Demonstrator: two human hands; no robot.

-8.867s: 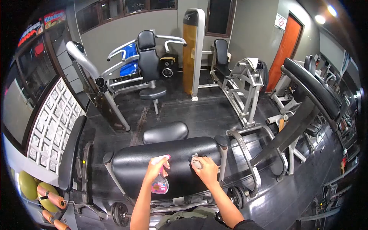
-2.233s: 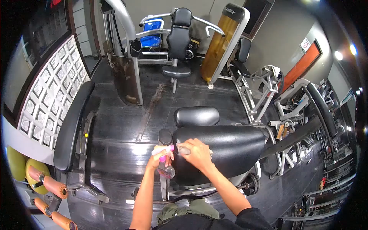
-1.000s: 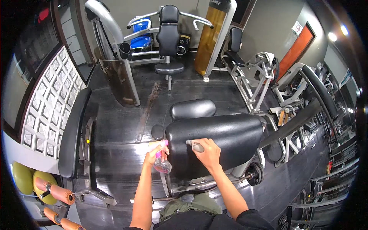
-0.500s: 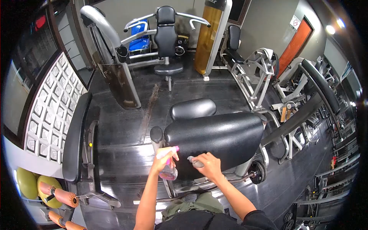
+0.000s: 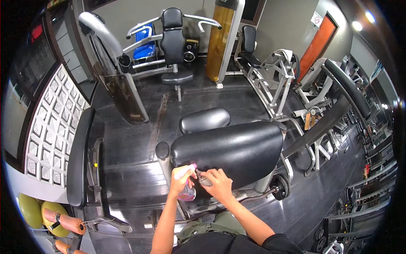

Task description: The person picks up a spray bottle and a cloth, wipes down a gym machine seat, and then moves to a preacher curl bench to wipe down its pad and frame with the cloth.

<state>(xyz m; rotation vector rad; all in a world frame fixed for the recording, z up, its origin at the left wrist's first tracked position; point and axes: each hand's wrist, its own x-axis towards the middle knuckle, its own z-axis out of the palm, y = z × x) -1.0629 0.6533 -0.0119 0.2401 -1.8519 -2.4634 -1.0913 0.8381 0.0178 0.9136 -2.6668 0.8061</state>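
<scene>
My left hand (image 5: 179,182) is wrapped round a clear spray bottle (image 5: 187,194) with a pink and white spray head and pinkish liquid inside. The spray head points to the right, at the near left part of a black padded bench (image 5: 228,148). Close beside it, my right hand (image 5: 220,186) grips a bunched grey cloth (image 5: 205,181), most of it hidden by the fingers. The cloth is near the nozzle; whether they touch I cannot tell. Both hands are over the near edge of the pad.
Beyond the bench lies a smaller black pad (image 5: 205,120). A grey post (image 5: 163,151) rises at its left end. Weight plates (image 5: 280,187) sit on a bar at the near right. A seated machine (image 5: 173,51) stands at the back, another long pad (image 5: 80,158) at left.
My right hand has moved left with the cloth, closing the gap to the spray bottle. The view has shifted slightly, so the bench appears further left.
</scene>
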